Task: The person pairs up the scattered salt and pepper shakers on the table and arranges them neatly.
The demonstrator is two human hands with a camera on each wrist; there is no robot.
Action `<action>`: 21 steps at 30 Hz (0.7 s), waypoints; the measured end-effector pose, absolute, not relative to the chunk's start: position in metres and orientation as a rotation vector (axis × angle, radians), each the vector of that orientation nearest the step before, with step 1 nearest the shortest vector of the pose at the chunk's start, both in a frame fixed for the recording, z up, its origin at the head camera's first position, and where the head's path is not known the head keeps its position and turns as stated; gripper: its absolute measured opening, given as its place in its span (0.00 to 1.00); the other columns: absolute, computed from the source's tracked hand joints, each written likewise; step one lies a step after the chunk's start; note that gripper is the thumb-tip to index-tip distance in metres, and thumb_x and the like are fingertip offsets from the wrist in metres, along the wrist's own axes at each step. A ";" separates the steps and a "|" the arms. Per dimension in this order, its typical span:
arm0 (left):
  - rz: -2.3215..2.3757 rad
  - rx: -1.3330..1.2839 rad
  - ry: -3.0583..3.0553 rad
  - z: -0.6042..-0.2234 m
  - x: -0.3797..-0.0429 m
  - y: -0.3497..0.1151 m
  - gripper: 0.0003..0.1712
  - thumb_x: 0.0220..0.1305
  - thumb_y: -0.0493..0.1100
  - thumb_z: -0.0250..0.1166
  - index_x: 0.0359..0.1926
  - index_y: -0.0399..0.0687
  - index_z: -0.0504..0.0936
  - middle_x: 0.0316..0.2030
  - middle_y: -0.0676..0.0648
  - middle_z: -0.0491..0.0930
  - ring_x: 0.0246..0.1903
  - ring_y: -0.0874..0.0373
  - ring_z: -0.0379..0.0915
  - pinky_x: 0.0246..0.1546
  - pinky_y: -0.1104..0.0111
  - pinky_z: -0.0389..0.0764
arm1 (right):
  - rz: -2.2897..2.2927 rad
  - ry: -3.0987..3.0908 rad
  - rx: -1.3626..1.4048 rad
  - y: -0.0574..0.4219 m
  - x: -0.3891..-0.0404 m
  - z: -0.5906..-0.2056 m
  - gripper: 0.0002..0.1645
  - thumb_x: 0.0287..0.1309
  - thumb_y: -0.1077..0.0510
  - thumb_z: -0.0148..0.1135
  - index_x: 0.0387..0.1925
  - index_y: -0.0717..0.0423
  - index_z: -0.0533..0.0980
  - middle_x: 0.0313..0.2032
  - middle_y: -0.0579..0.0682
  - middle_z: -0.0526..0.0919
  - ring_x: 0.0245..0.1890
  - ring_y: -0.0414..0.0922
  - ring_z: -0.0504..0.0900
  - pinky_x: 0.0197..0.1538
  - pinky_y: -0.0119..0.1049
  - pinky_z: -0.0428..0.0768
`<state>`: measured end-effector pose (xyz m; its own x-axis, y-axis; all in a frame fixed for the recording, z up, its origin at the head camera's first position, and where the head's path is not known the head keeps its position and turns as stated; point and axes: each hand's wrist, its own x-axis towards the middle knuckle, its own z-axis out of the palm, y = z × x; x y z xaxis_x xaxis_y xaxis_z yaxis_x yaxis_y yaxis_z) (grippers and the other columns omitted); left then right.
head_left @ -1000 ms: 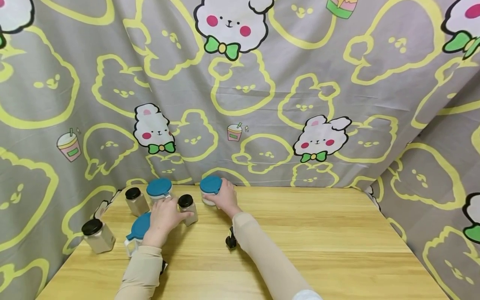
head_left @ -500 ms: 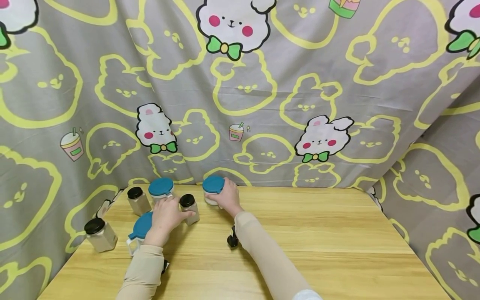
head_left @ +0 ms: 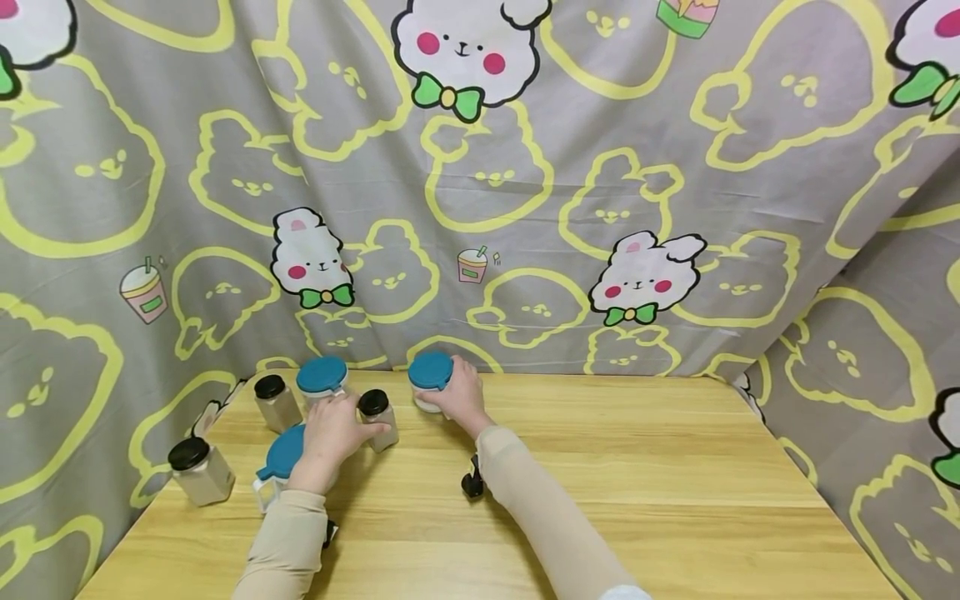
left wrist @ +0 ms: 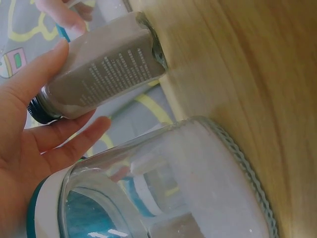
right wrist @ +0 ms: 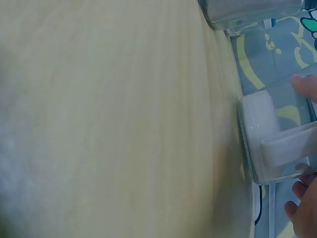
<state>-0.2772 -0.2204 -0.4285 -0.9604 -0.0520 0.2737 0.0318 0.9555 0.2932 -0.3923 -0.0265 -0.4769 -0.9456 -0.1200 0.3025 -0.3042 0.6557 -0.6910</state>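
Observation:
My left hand (head_left: 333,429) grips a black-lidded jar of grey-brown powder (head_left: 382,432), its thumb on the near side and fingers spread behind, as the left wrist view shows. Just right of it, my right hand (head_left: 463,396) holds a blue-lidded glass jar (head_left: 430,371) between thumb and fingers. White contents and a white handle (right wrist: 290,145) show on that jar in the right wrist view. Below the left hand, a second blue-lidded jar (left wrist: 198,168) with white contents stands on the table, partly hidden by the hand in the head view.
A third blue-lidded jar (head_left: 322,375) stands behind the left hand. Two more black-lidded jars, one at the back (head_left: 277,404) and one near the left edge (head_left: 202,475), stand on the wooden table (head_left: 637,475). A patterned curtain (head_left: 510,200) hangs behind.
My right hand and its blue-lidded jar have shifted slightly to the right, away from the black-lidded jar. The left hand keeps its place; the head view has shifted a little.

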 end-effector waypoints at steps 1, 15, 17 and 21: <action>-0.433 0.013 -2.825 -0.429 -0.277 -0.220 0.35 0.48 0.60 0.75 0.45 0.35 0.81 0.39 0.36 0.82 0.47 0.33 0.73 0.55 0.42 0.71 | 1.166 -2.647 0.345 -0.026 -0.392 -0.477 0.56 0.41 0.36 0.77 0.65 0.59 0.64 0.60 0.57 0.75 0.62 0.54 0.70 0.65 0.53 0.69; -0.442 0.016 -2.808 -0.428 -0.276 -0.220 0.34 0.48 0.60 0.75 0.44 0.35 0.83 0.42 0.35 0.81 0.49 0.35 0.71 0.52 0.41 0.70 | 1.177 -2.626 0.372 -0.012 -0.383 -0.463 0.56 0.39 0.36 0.78 0.65 0.58 0.64 0.59 0.56 0.75 0.60 0.54 0.72 0.62 0.51 0.74; -0.440 0.020 -2.802 -0.429 -0.277 -0.220 0.32 0.48 0.60 0.75 0.41 0.37 0.84 0.41 0.36 0.81 0.48 0.36 0.71 0.51 0.42 0.70 | 1.182 -2.616 0.379 -0.010 -0.382 -0.461 0.56 0.38 0.36 0.78 0.64 0.58 0.65 0.59 0.56 0.75 0.61 0.54 0.72 0.62 0.51 0.73; -0.435 0.026 -2.786 -0.430 -0.277 -0.219 0.29 0.48 0.60 0.75 0.38 0.39 0.84 0.39 0.39 0.81 0.46 0.38 0.70 0.48 0.43 0.68 | 1.200 -2.597 0.380 -0.005 -0.380 -0.458 0.56 0.38 0.37 0.79 0.64 0.58 0.65 0.60 0.56 0.75 0.62 0.55 0.70 0.64 0.52 0.71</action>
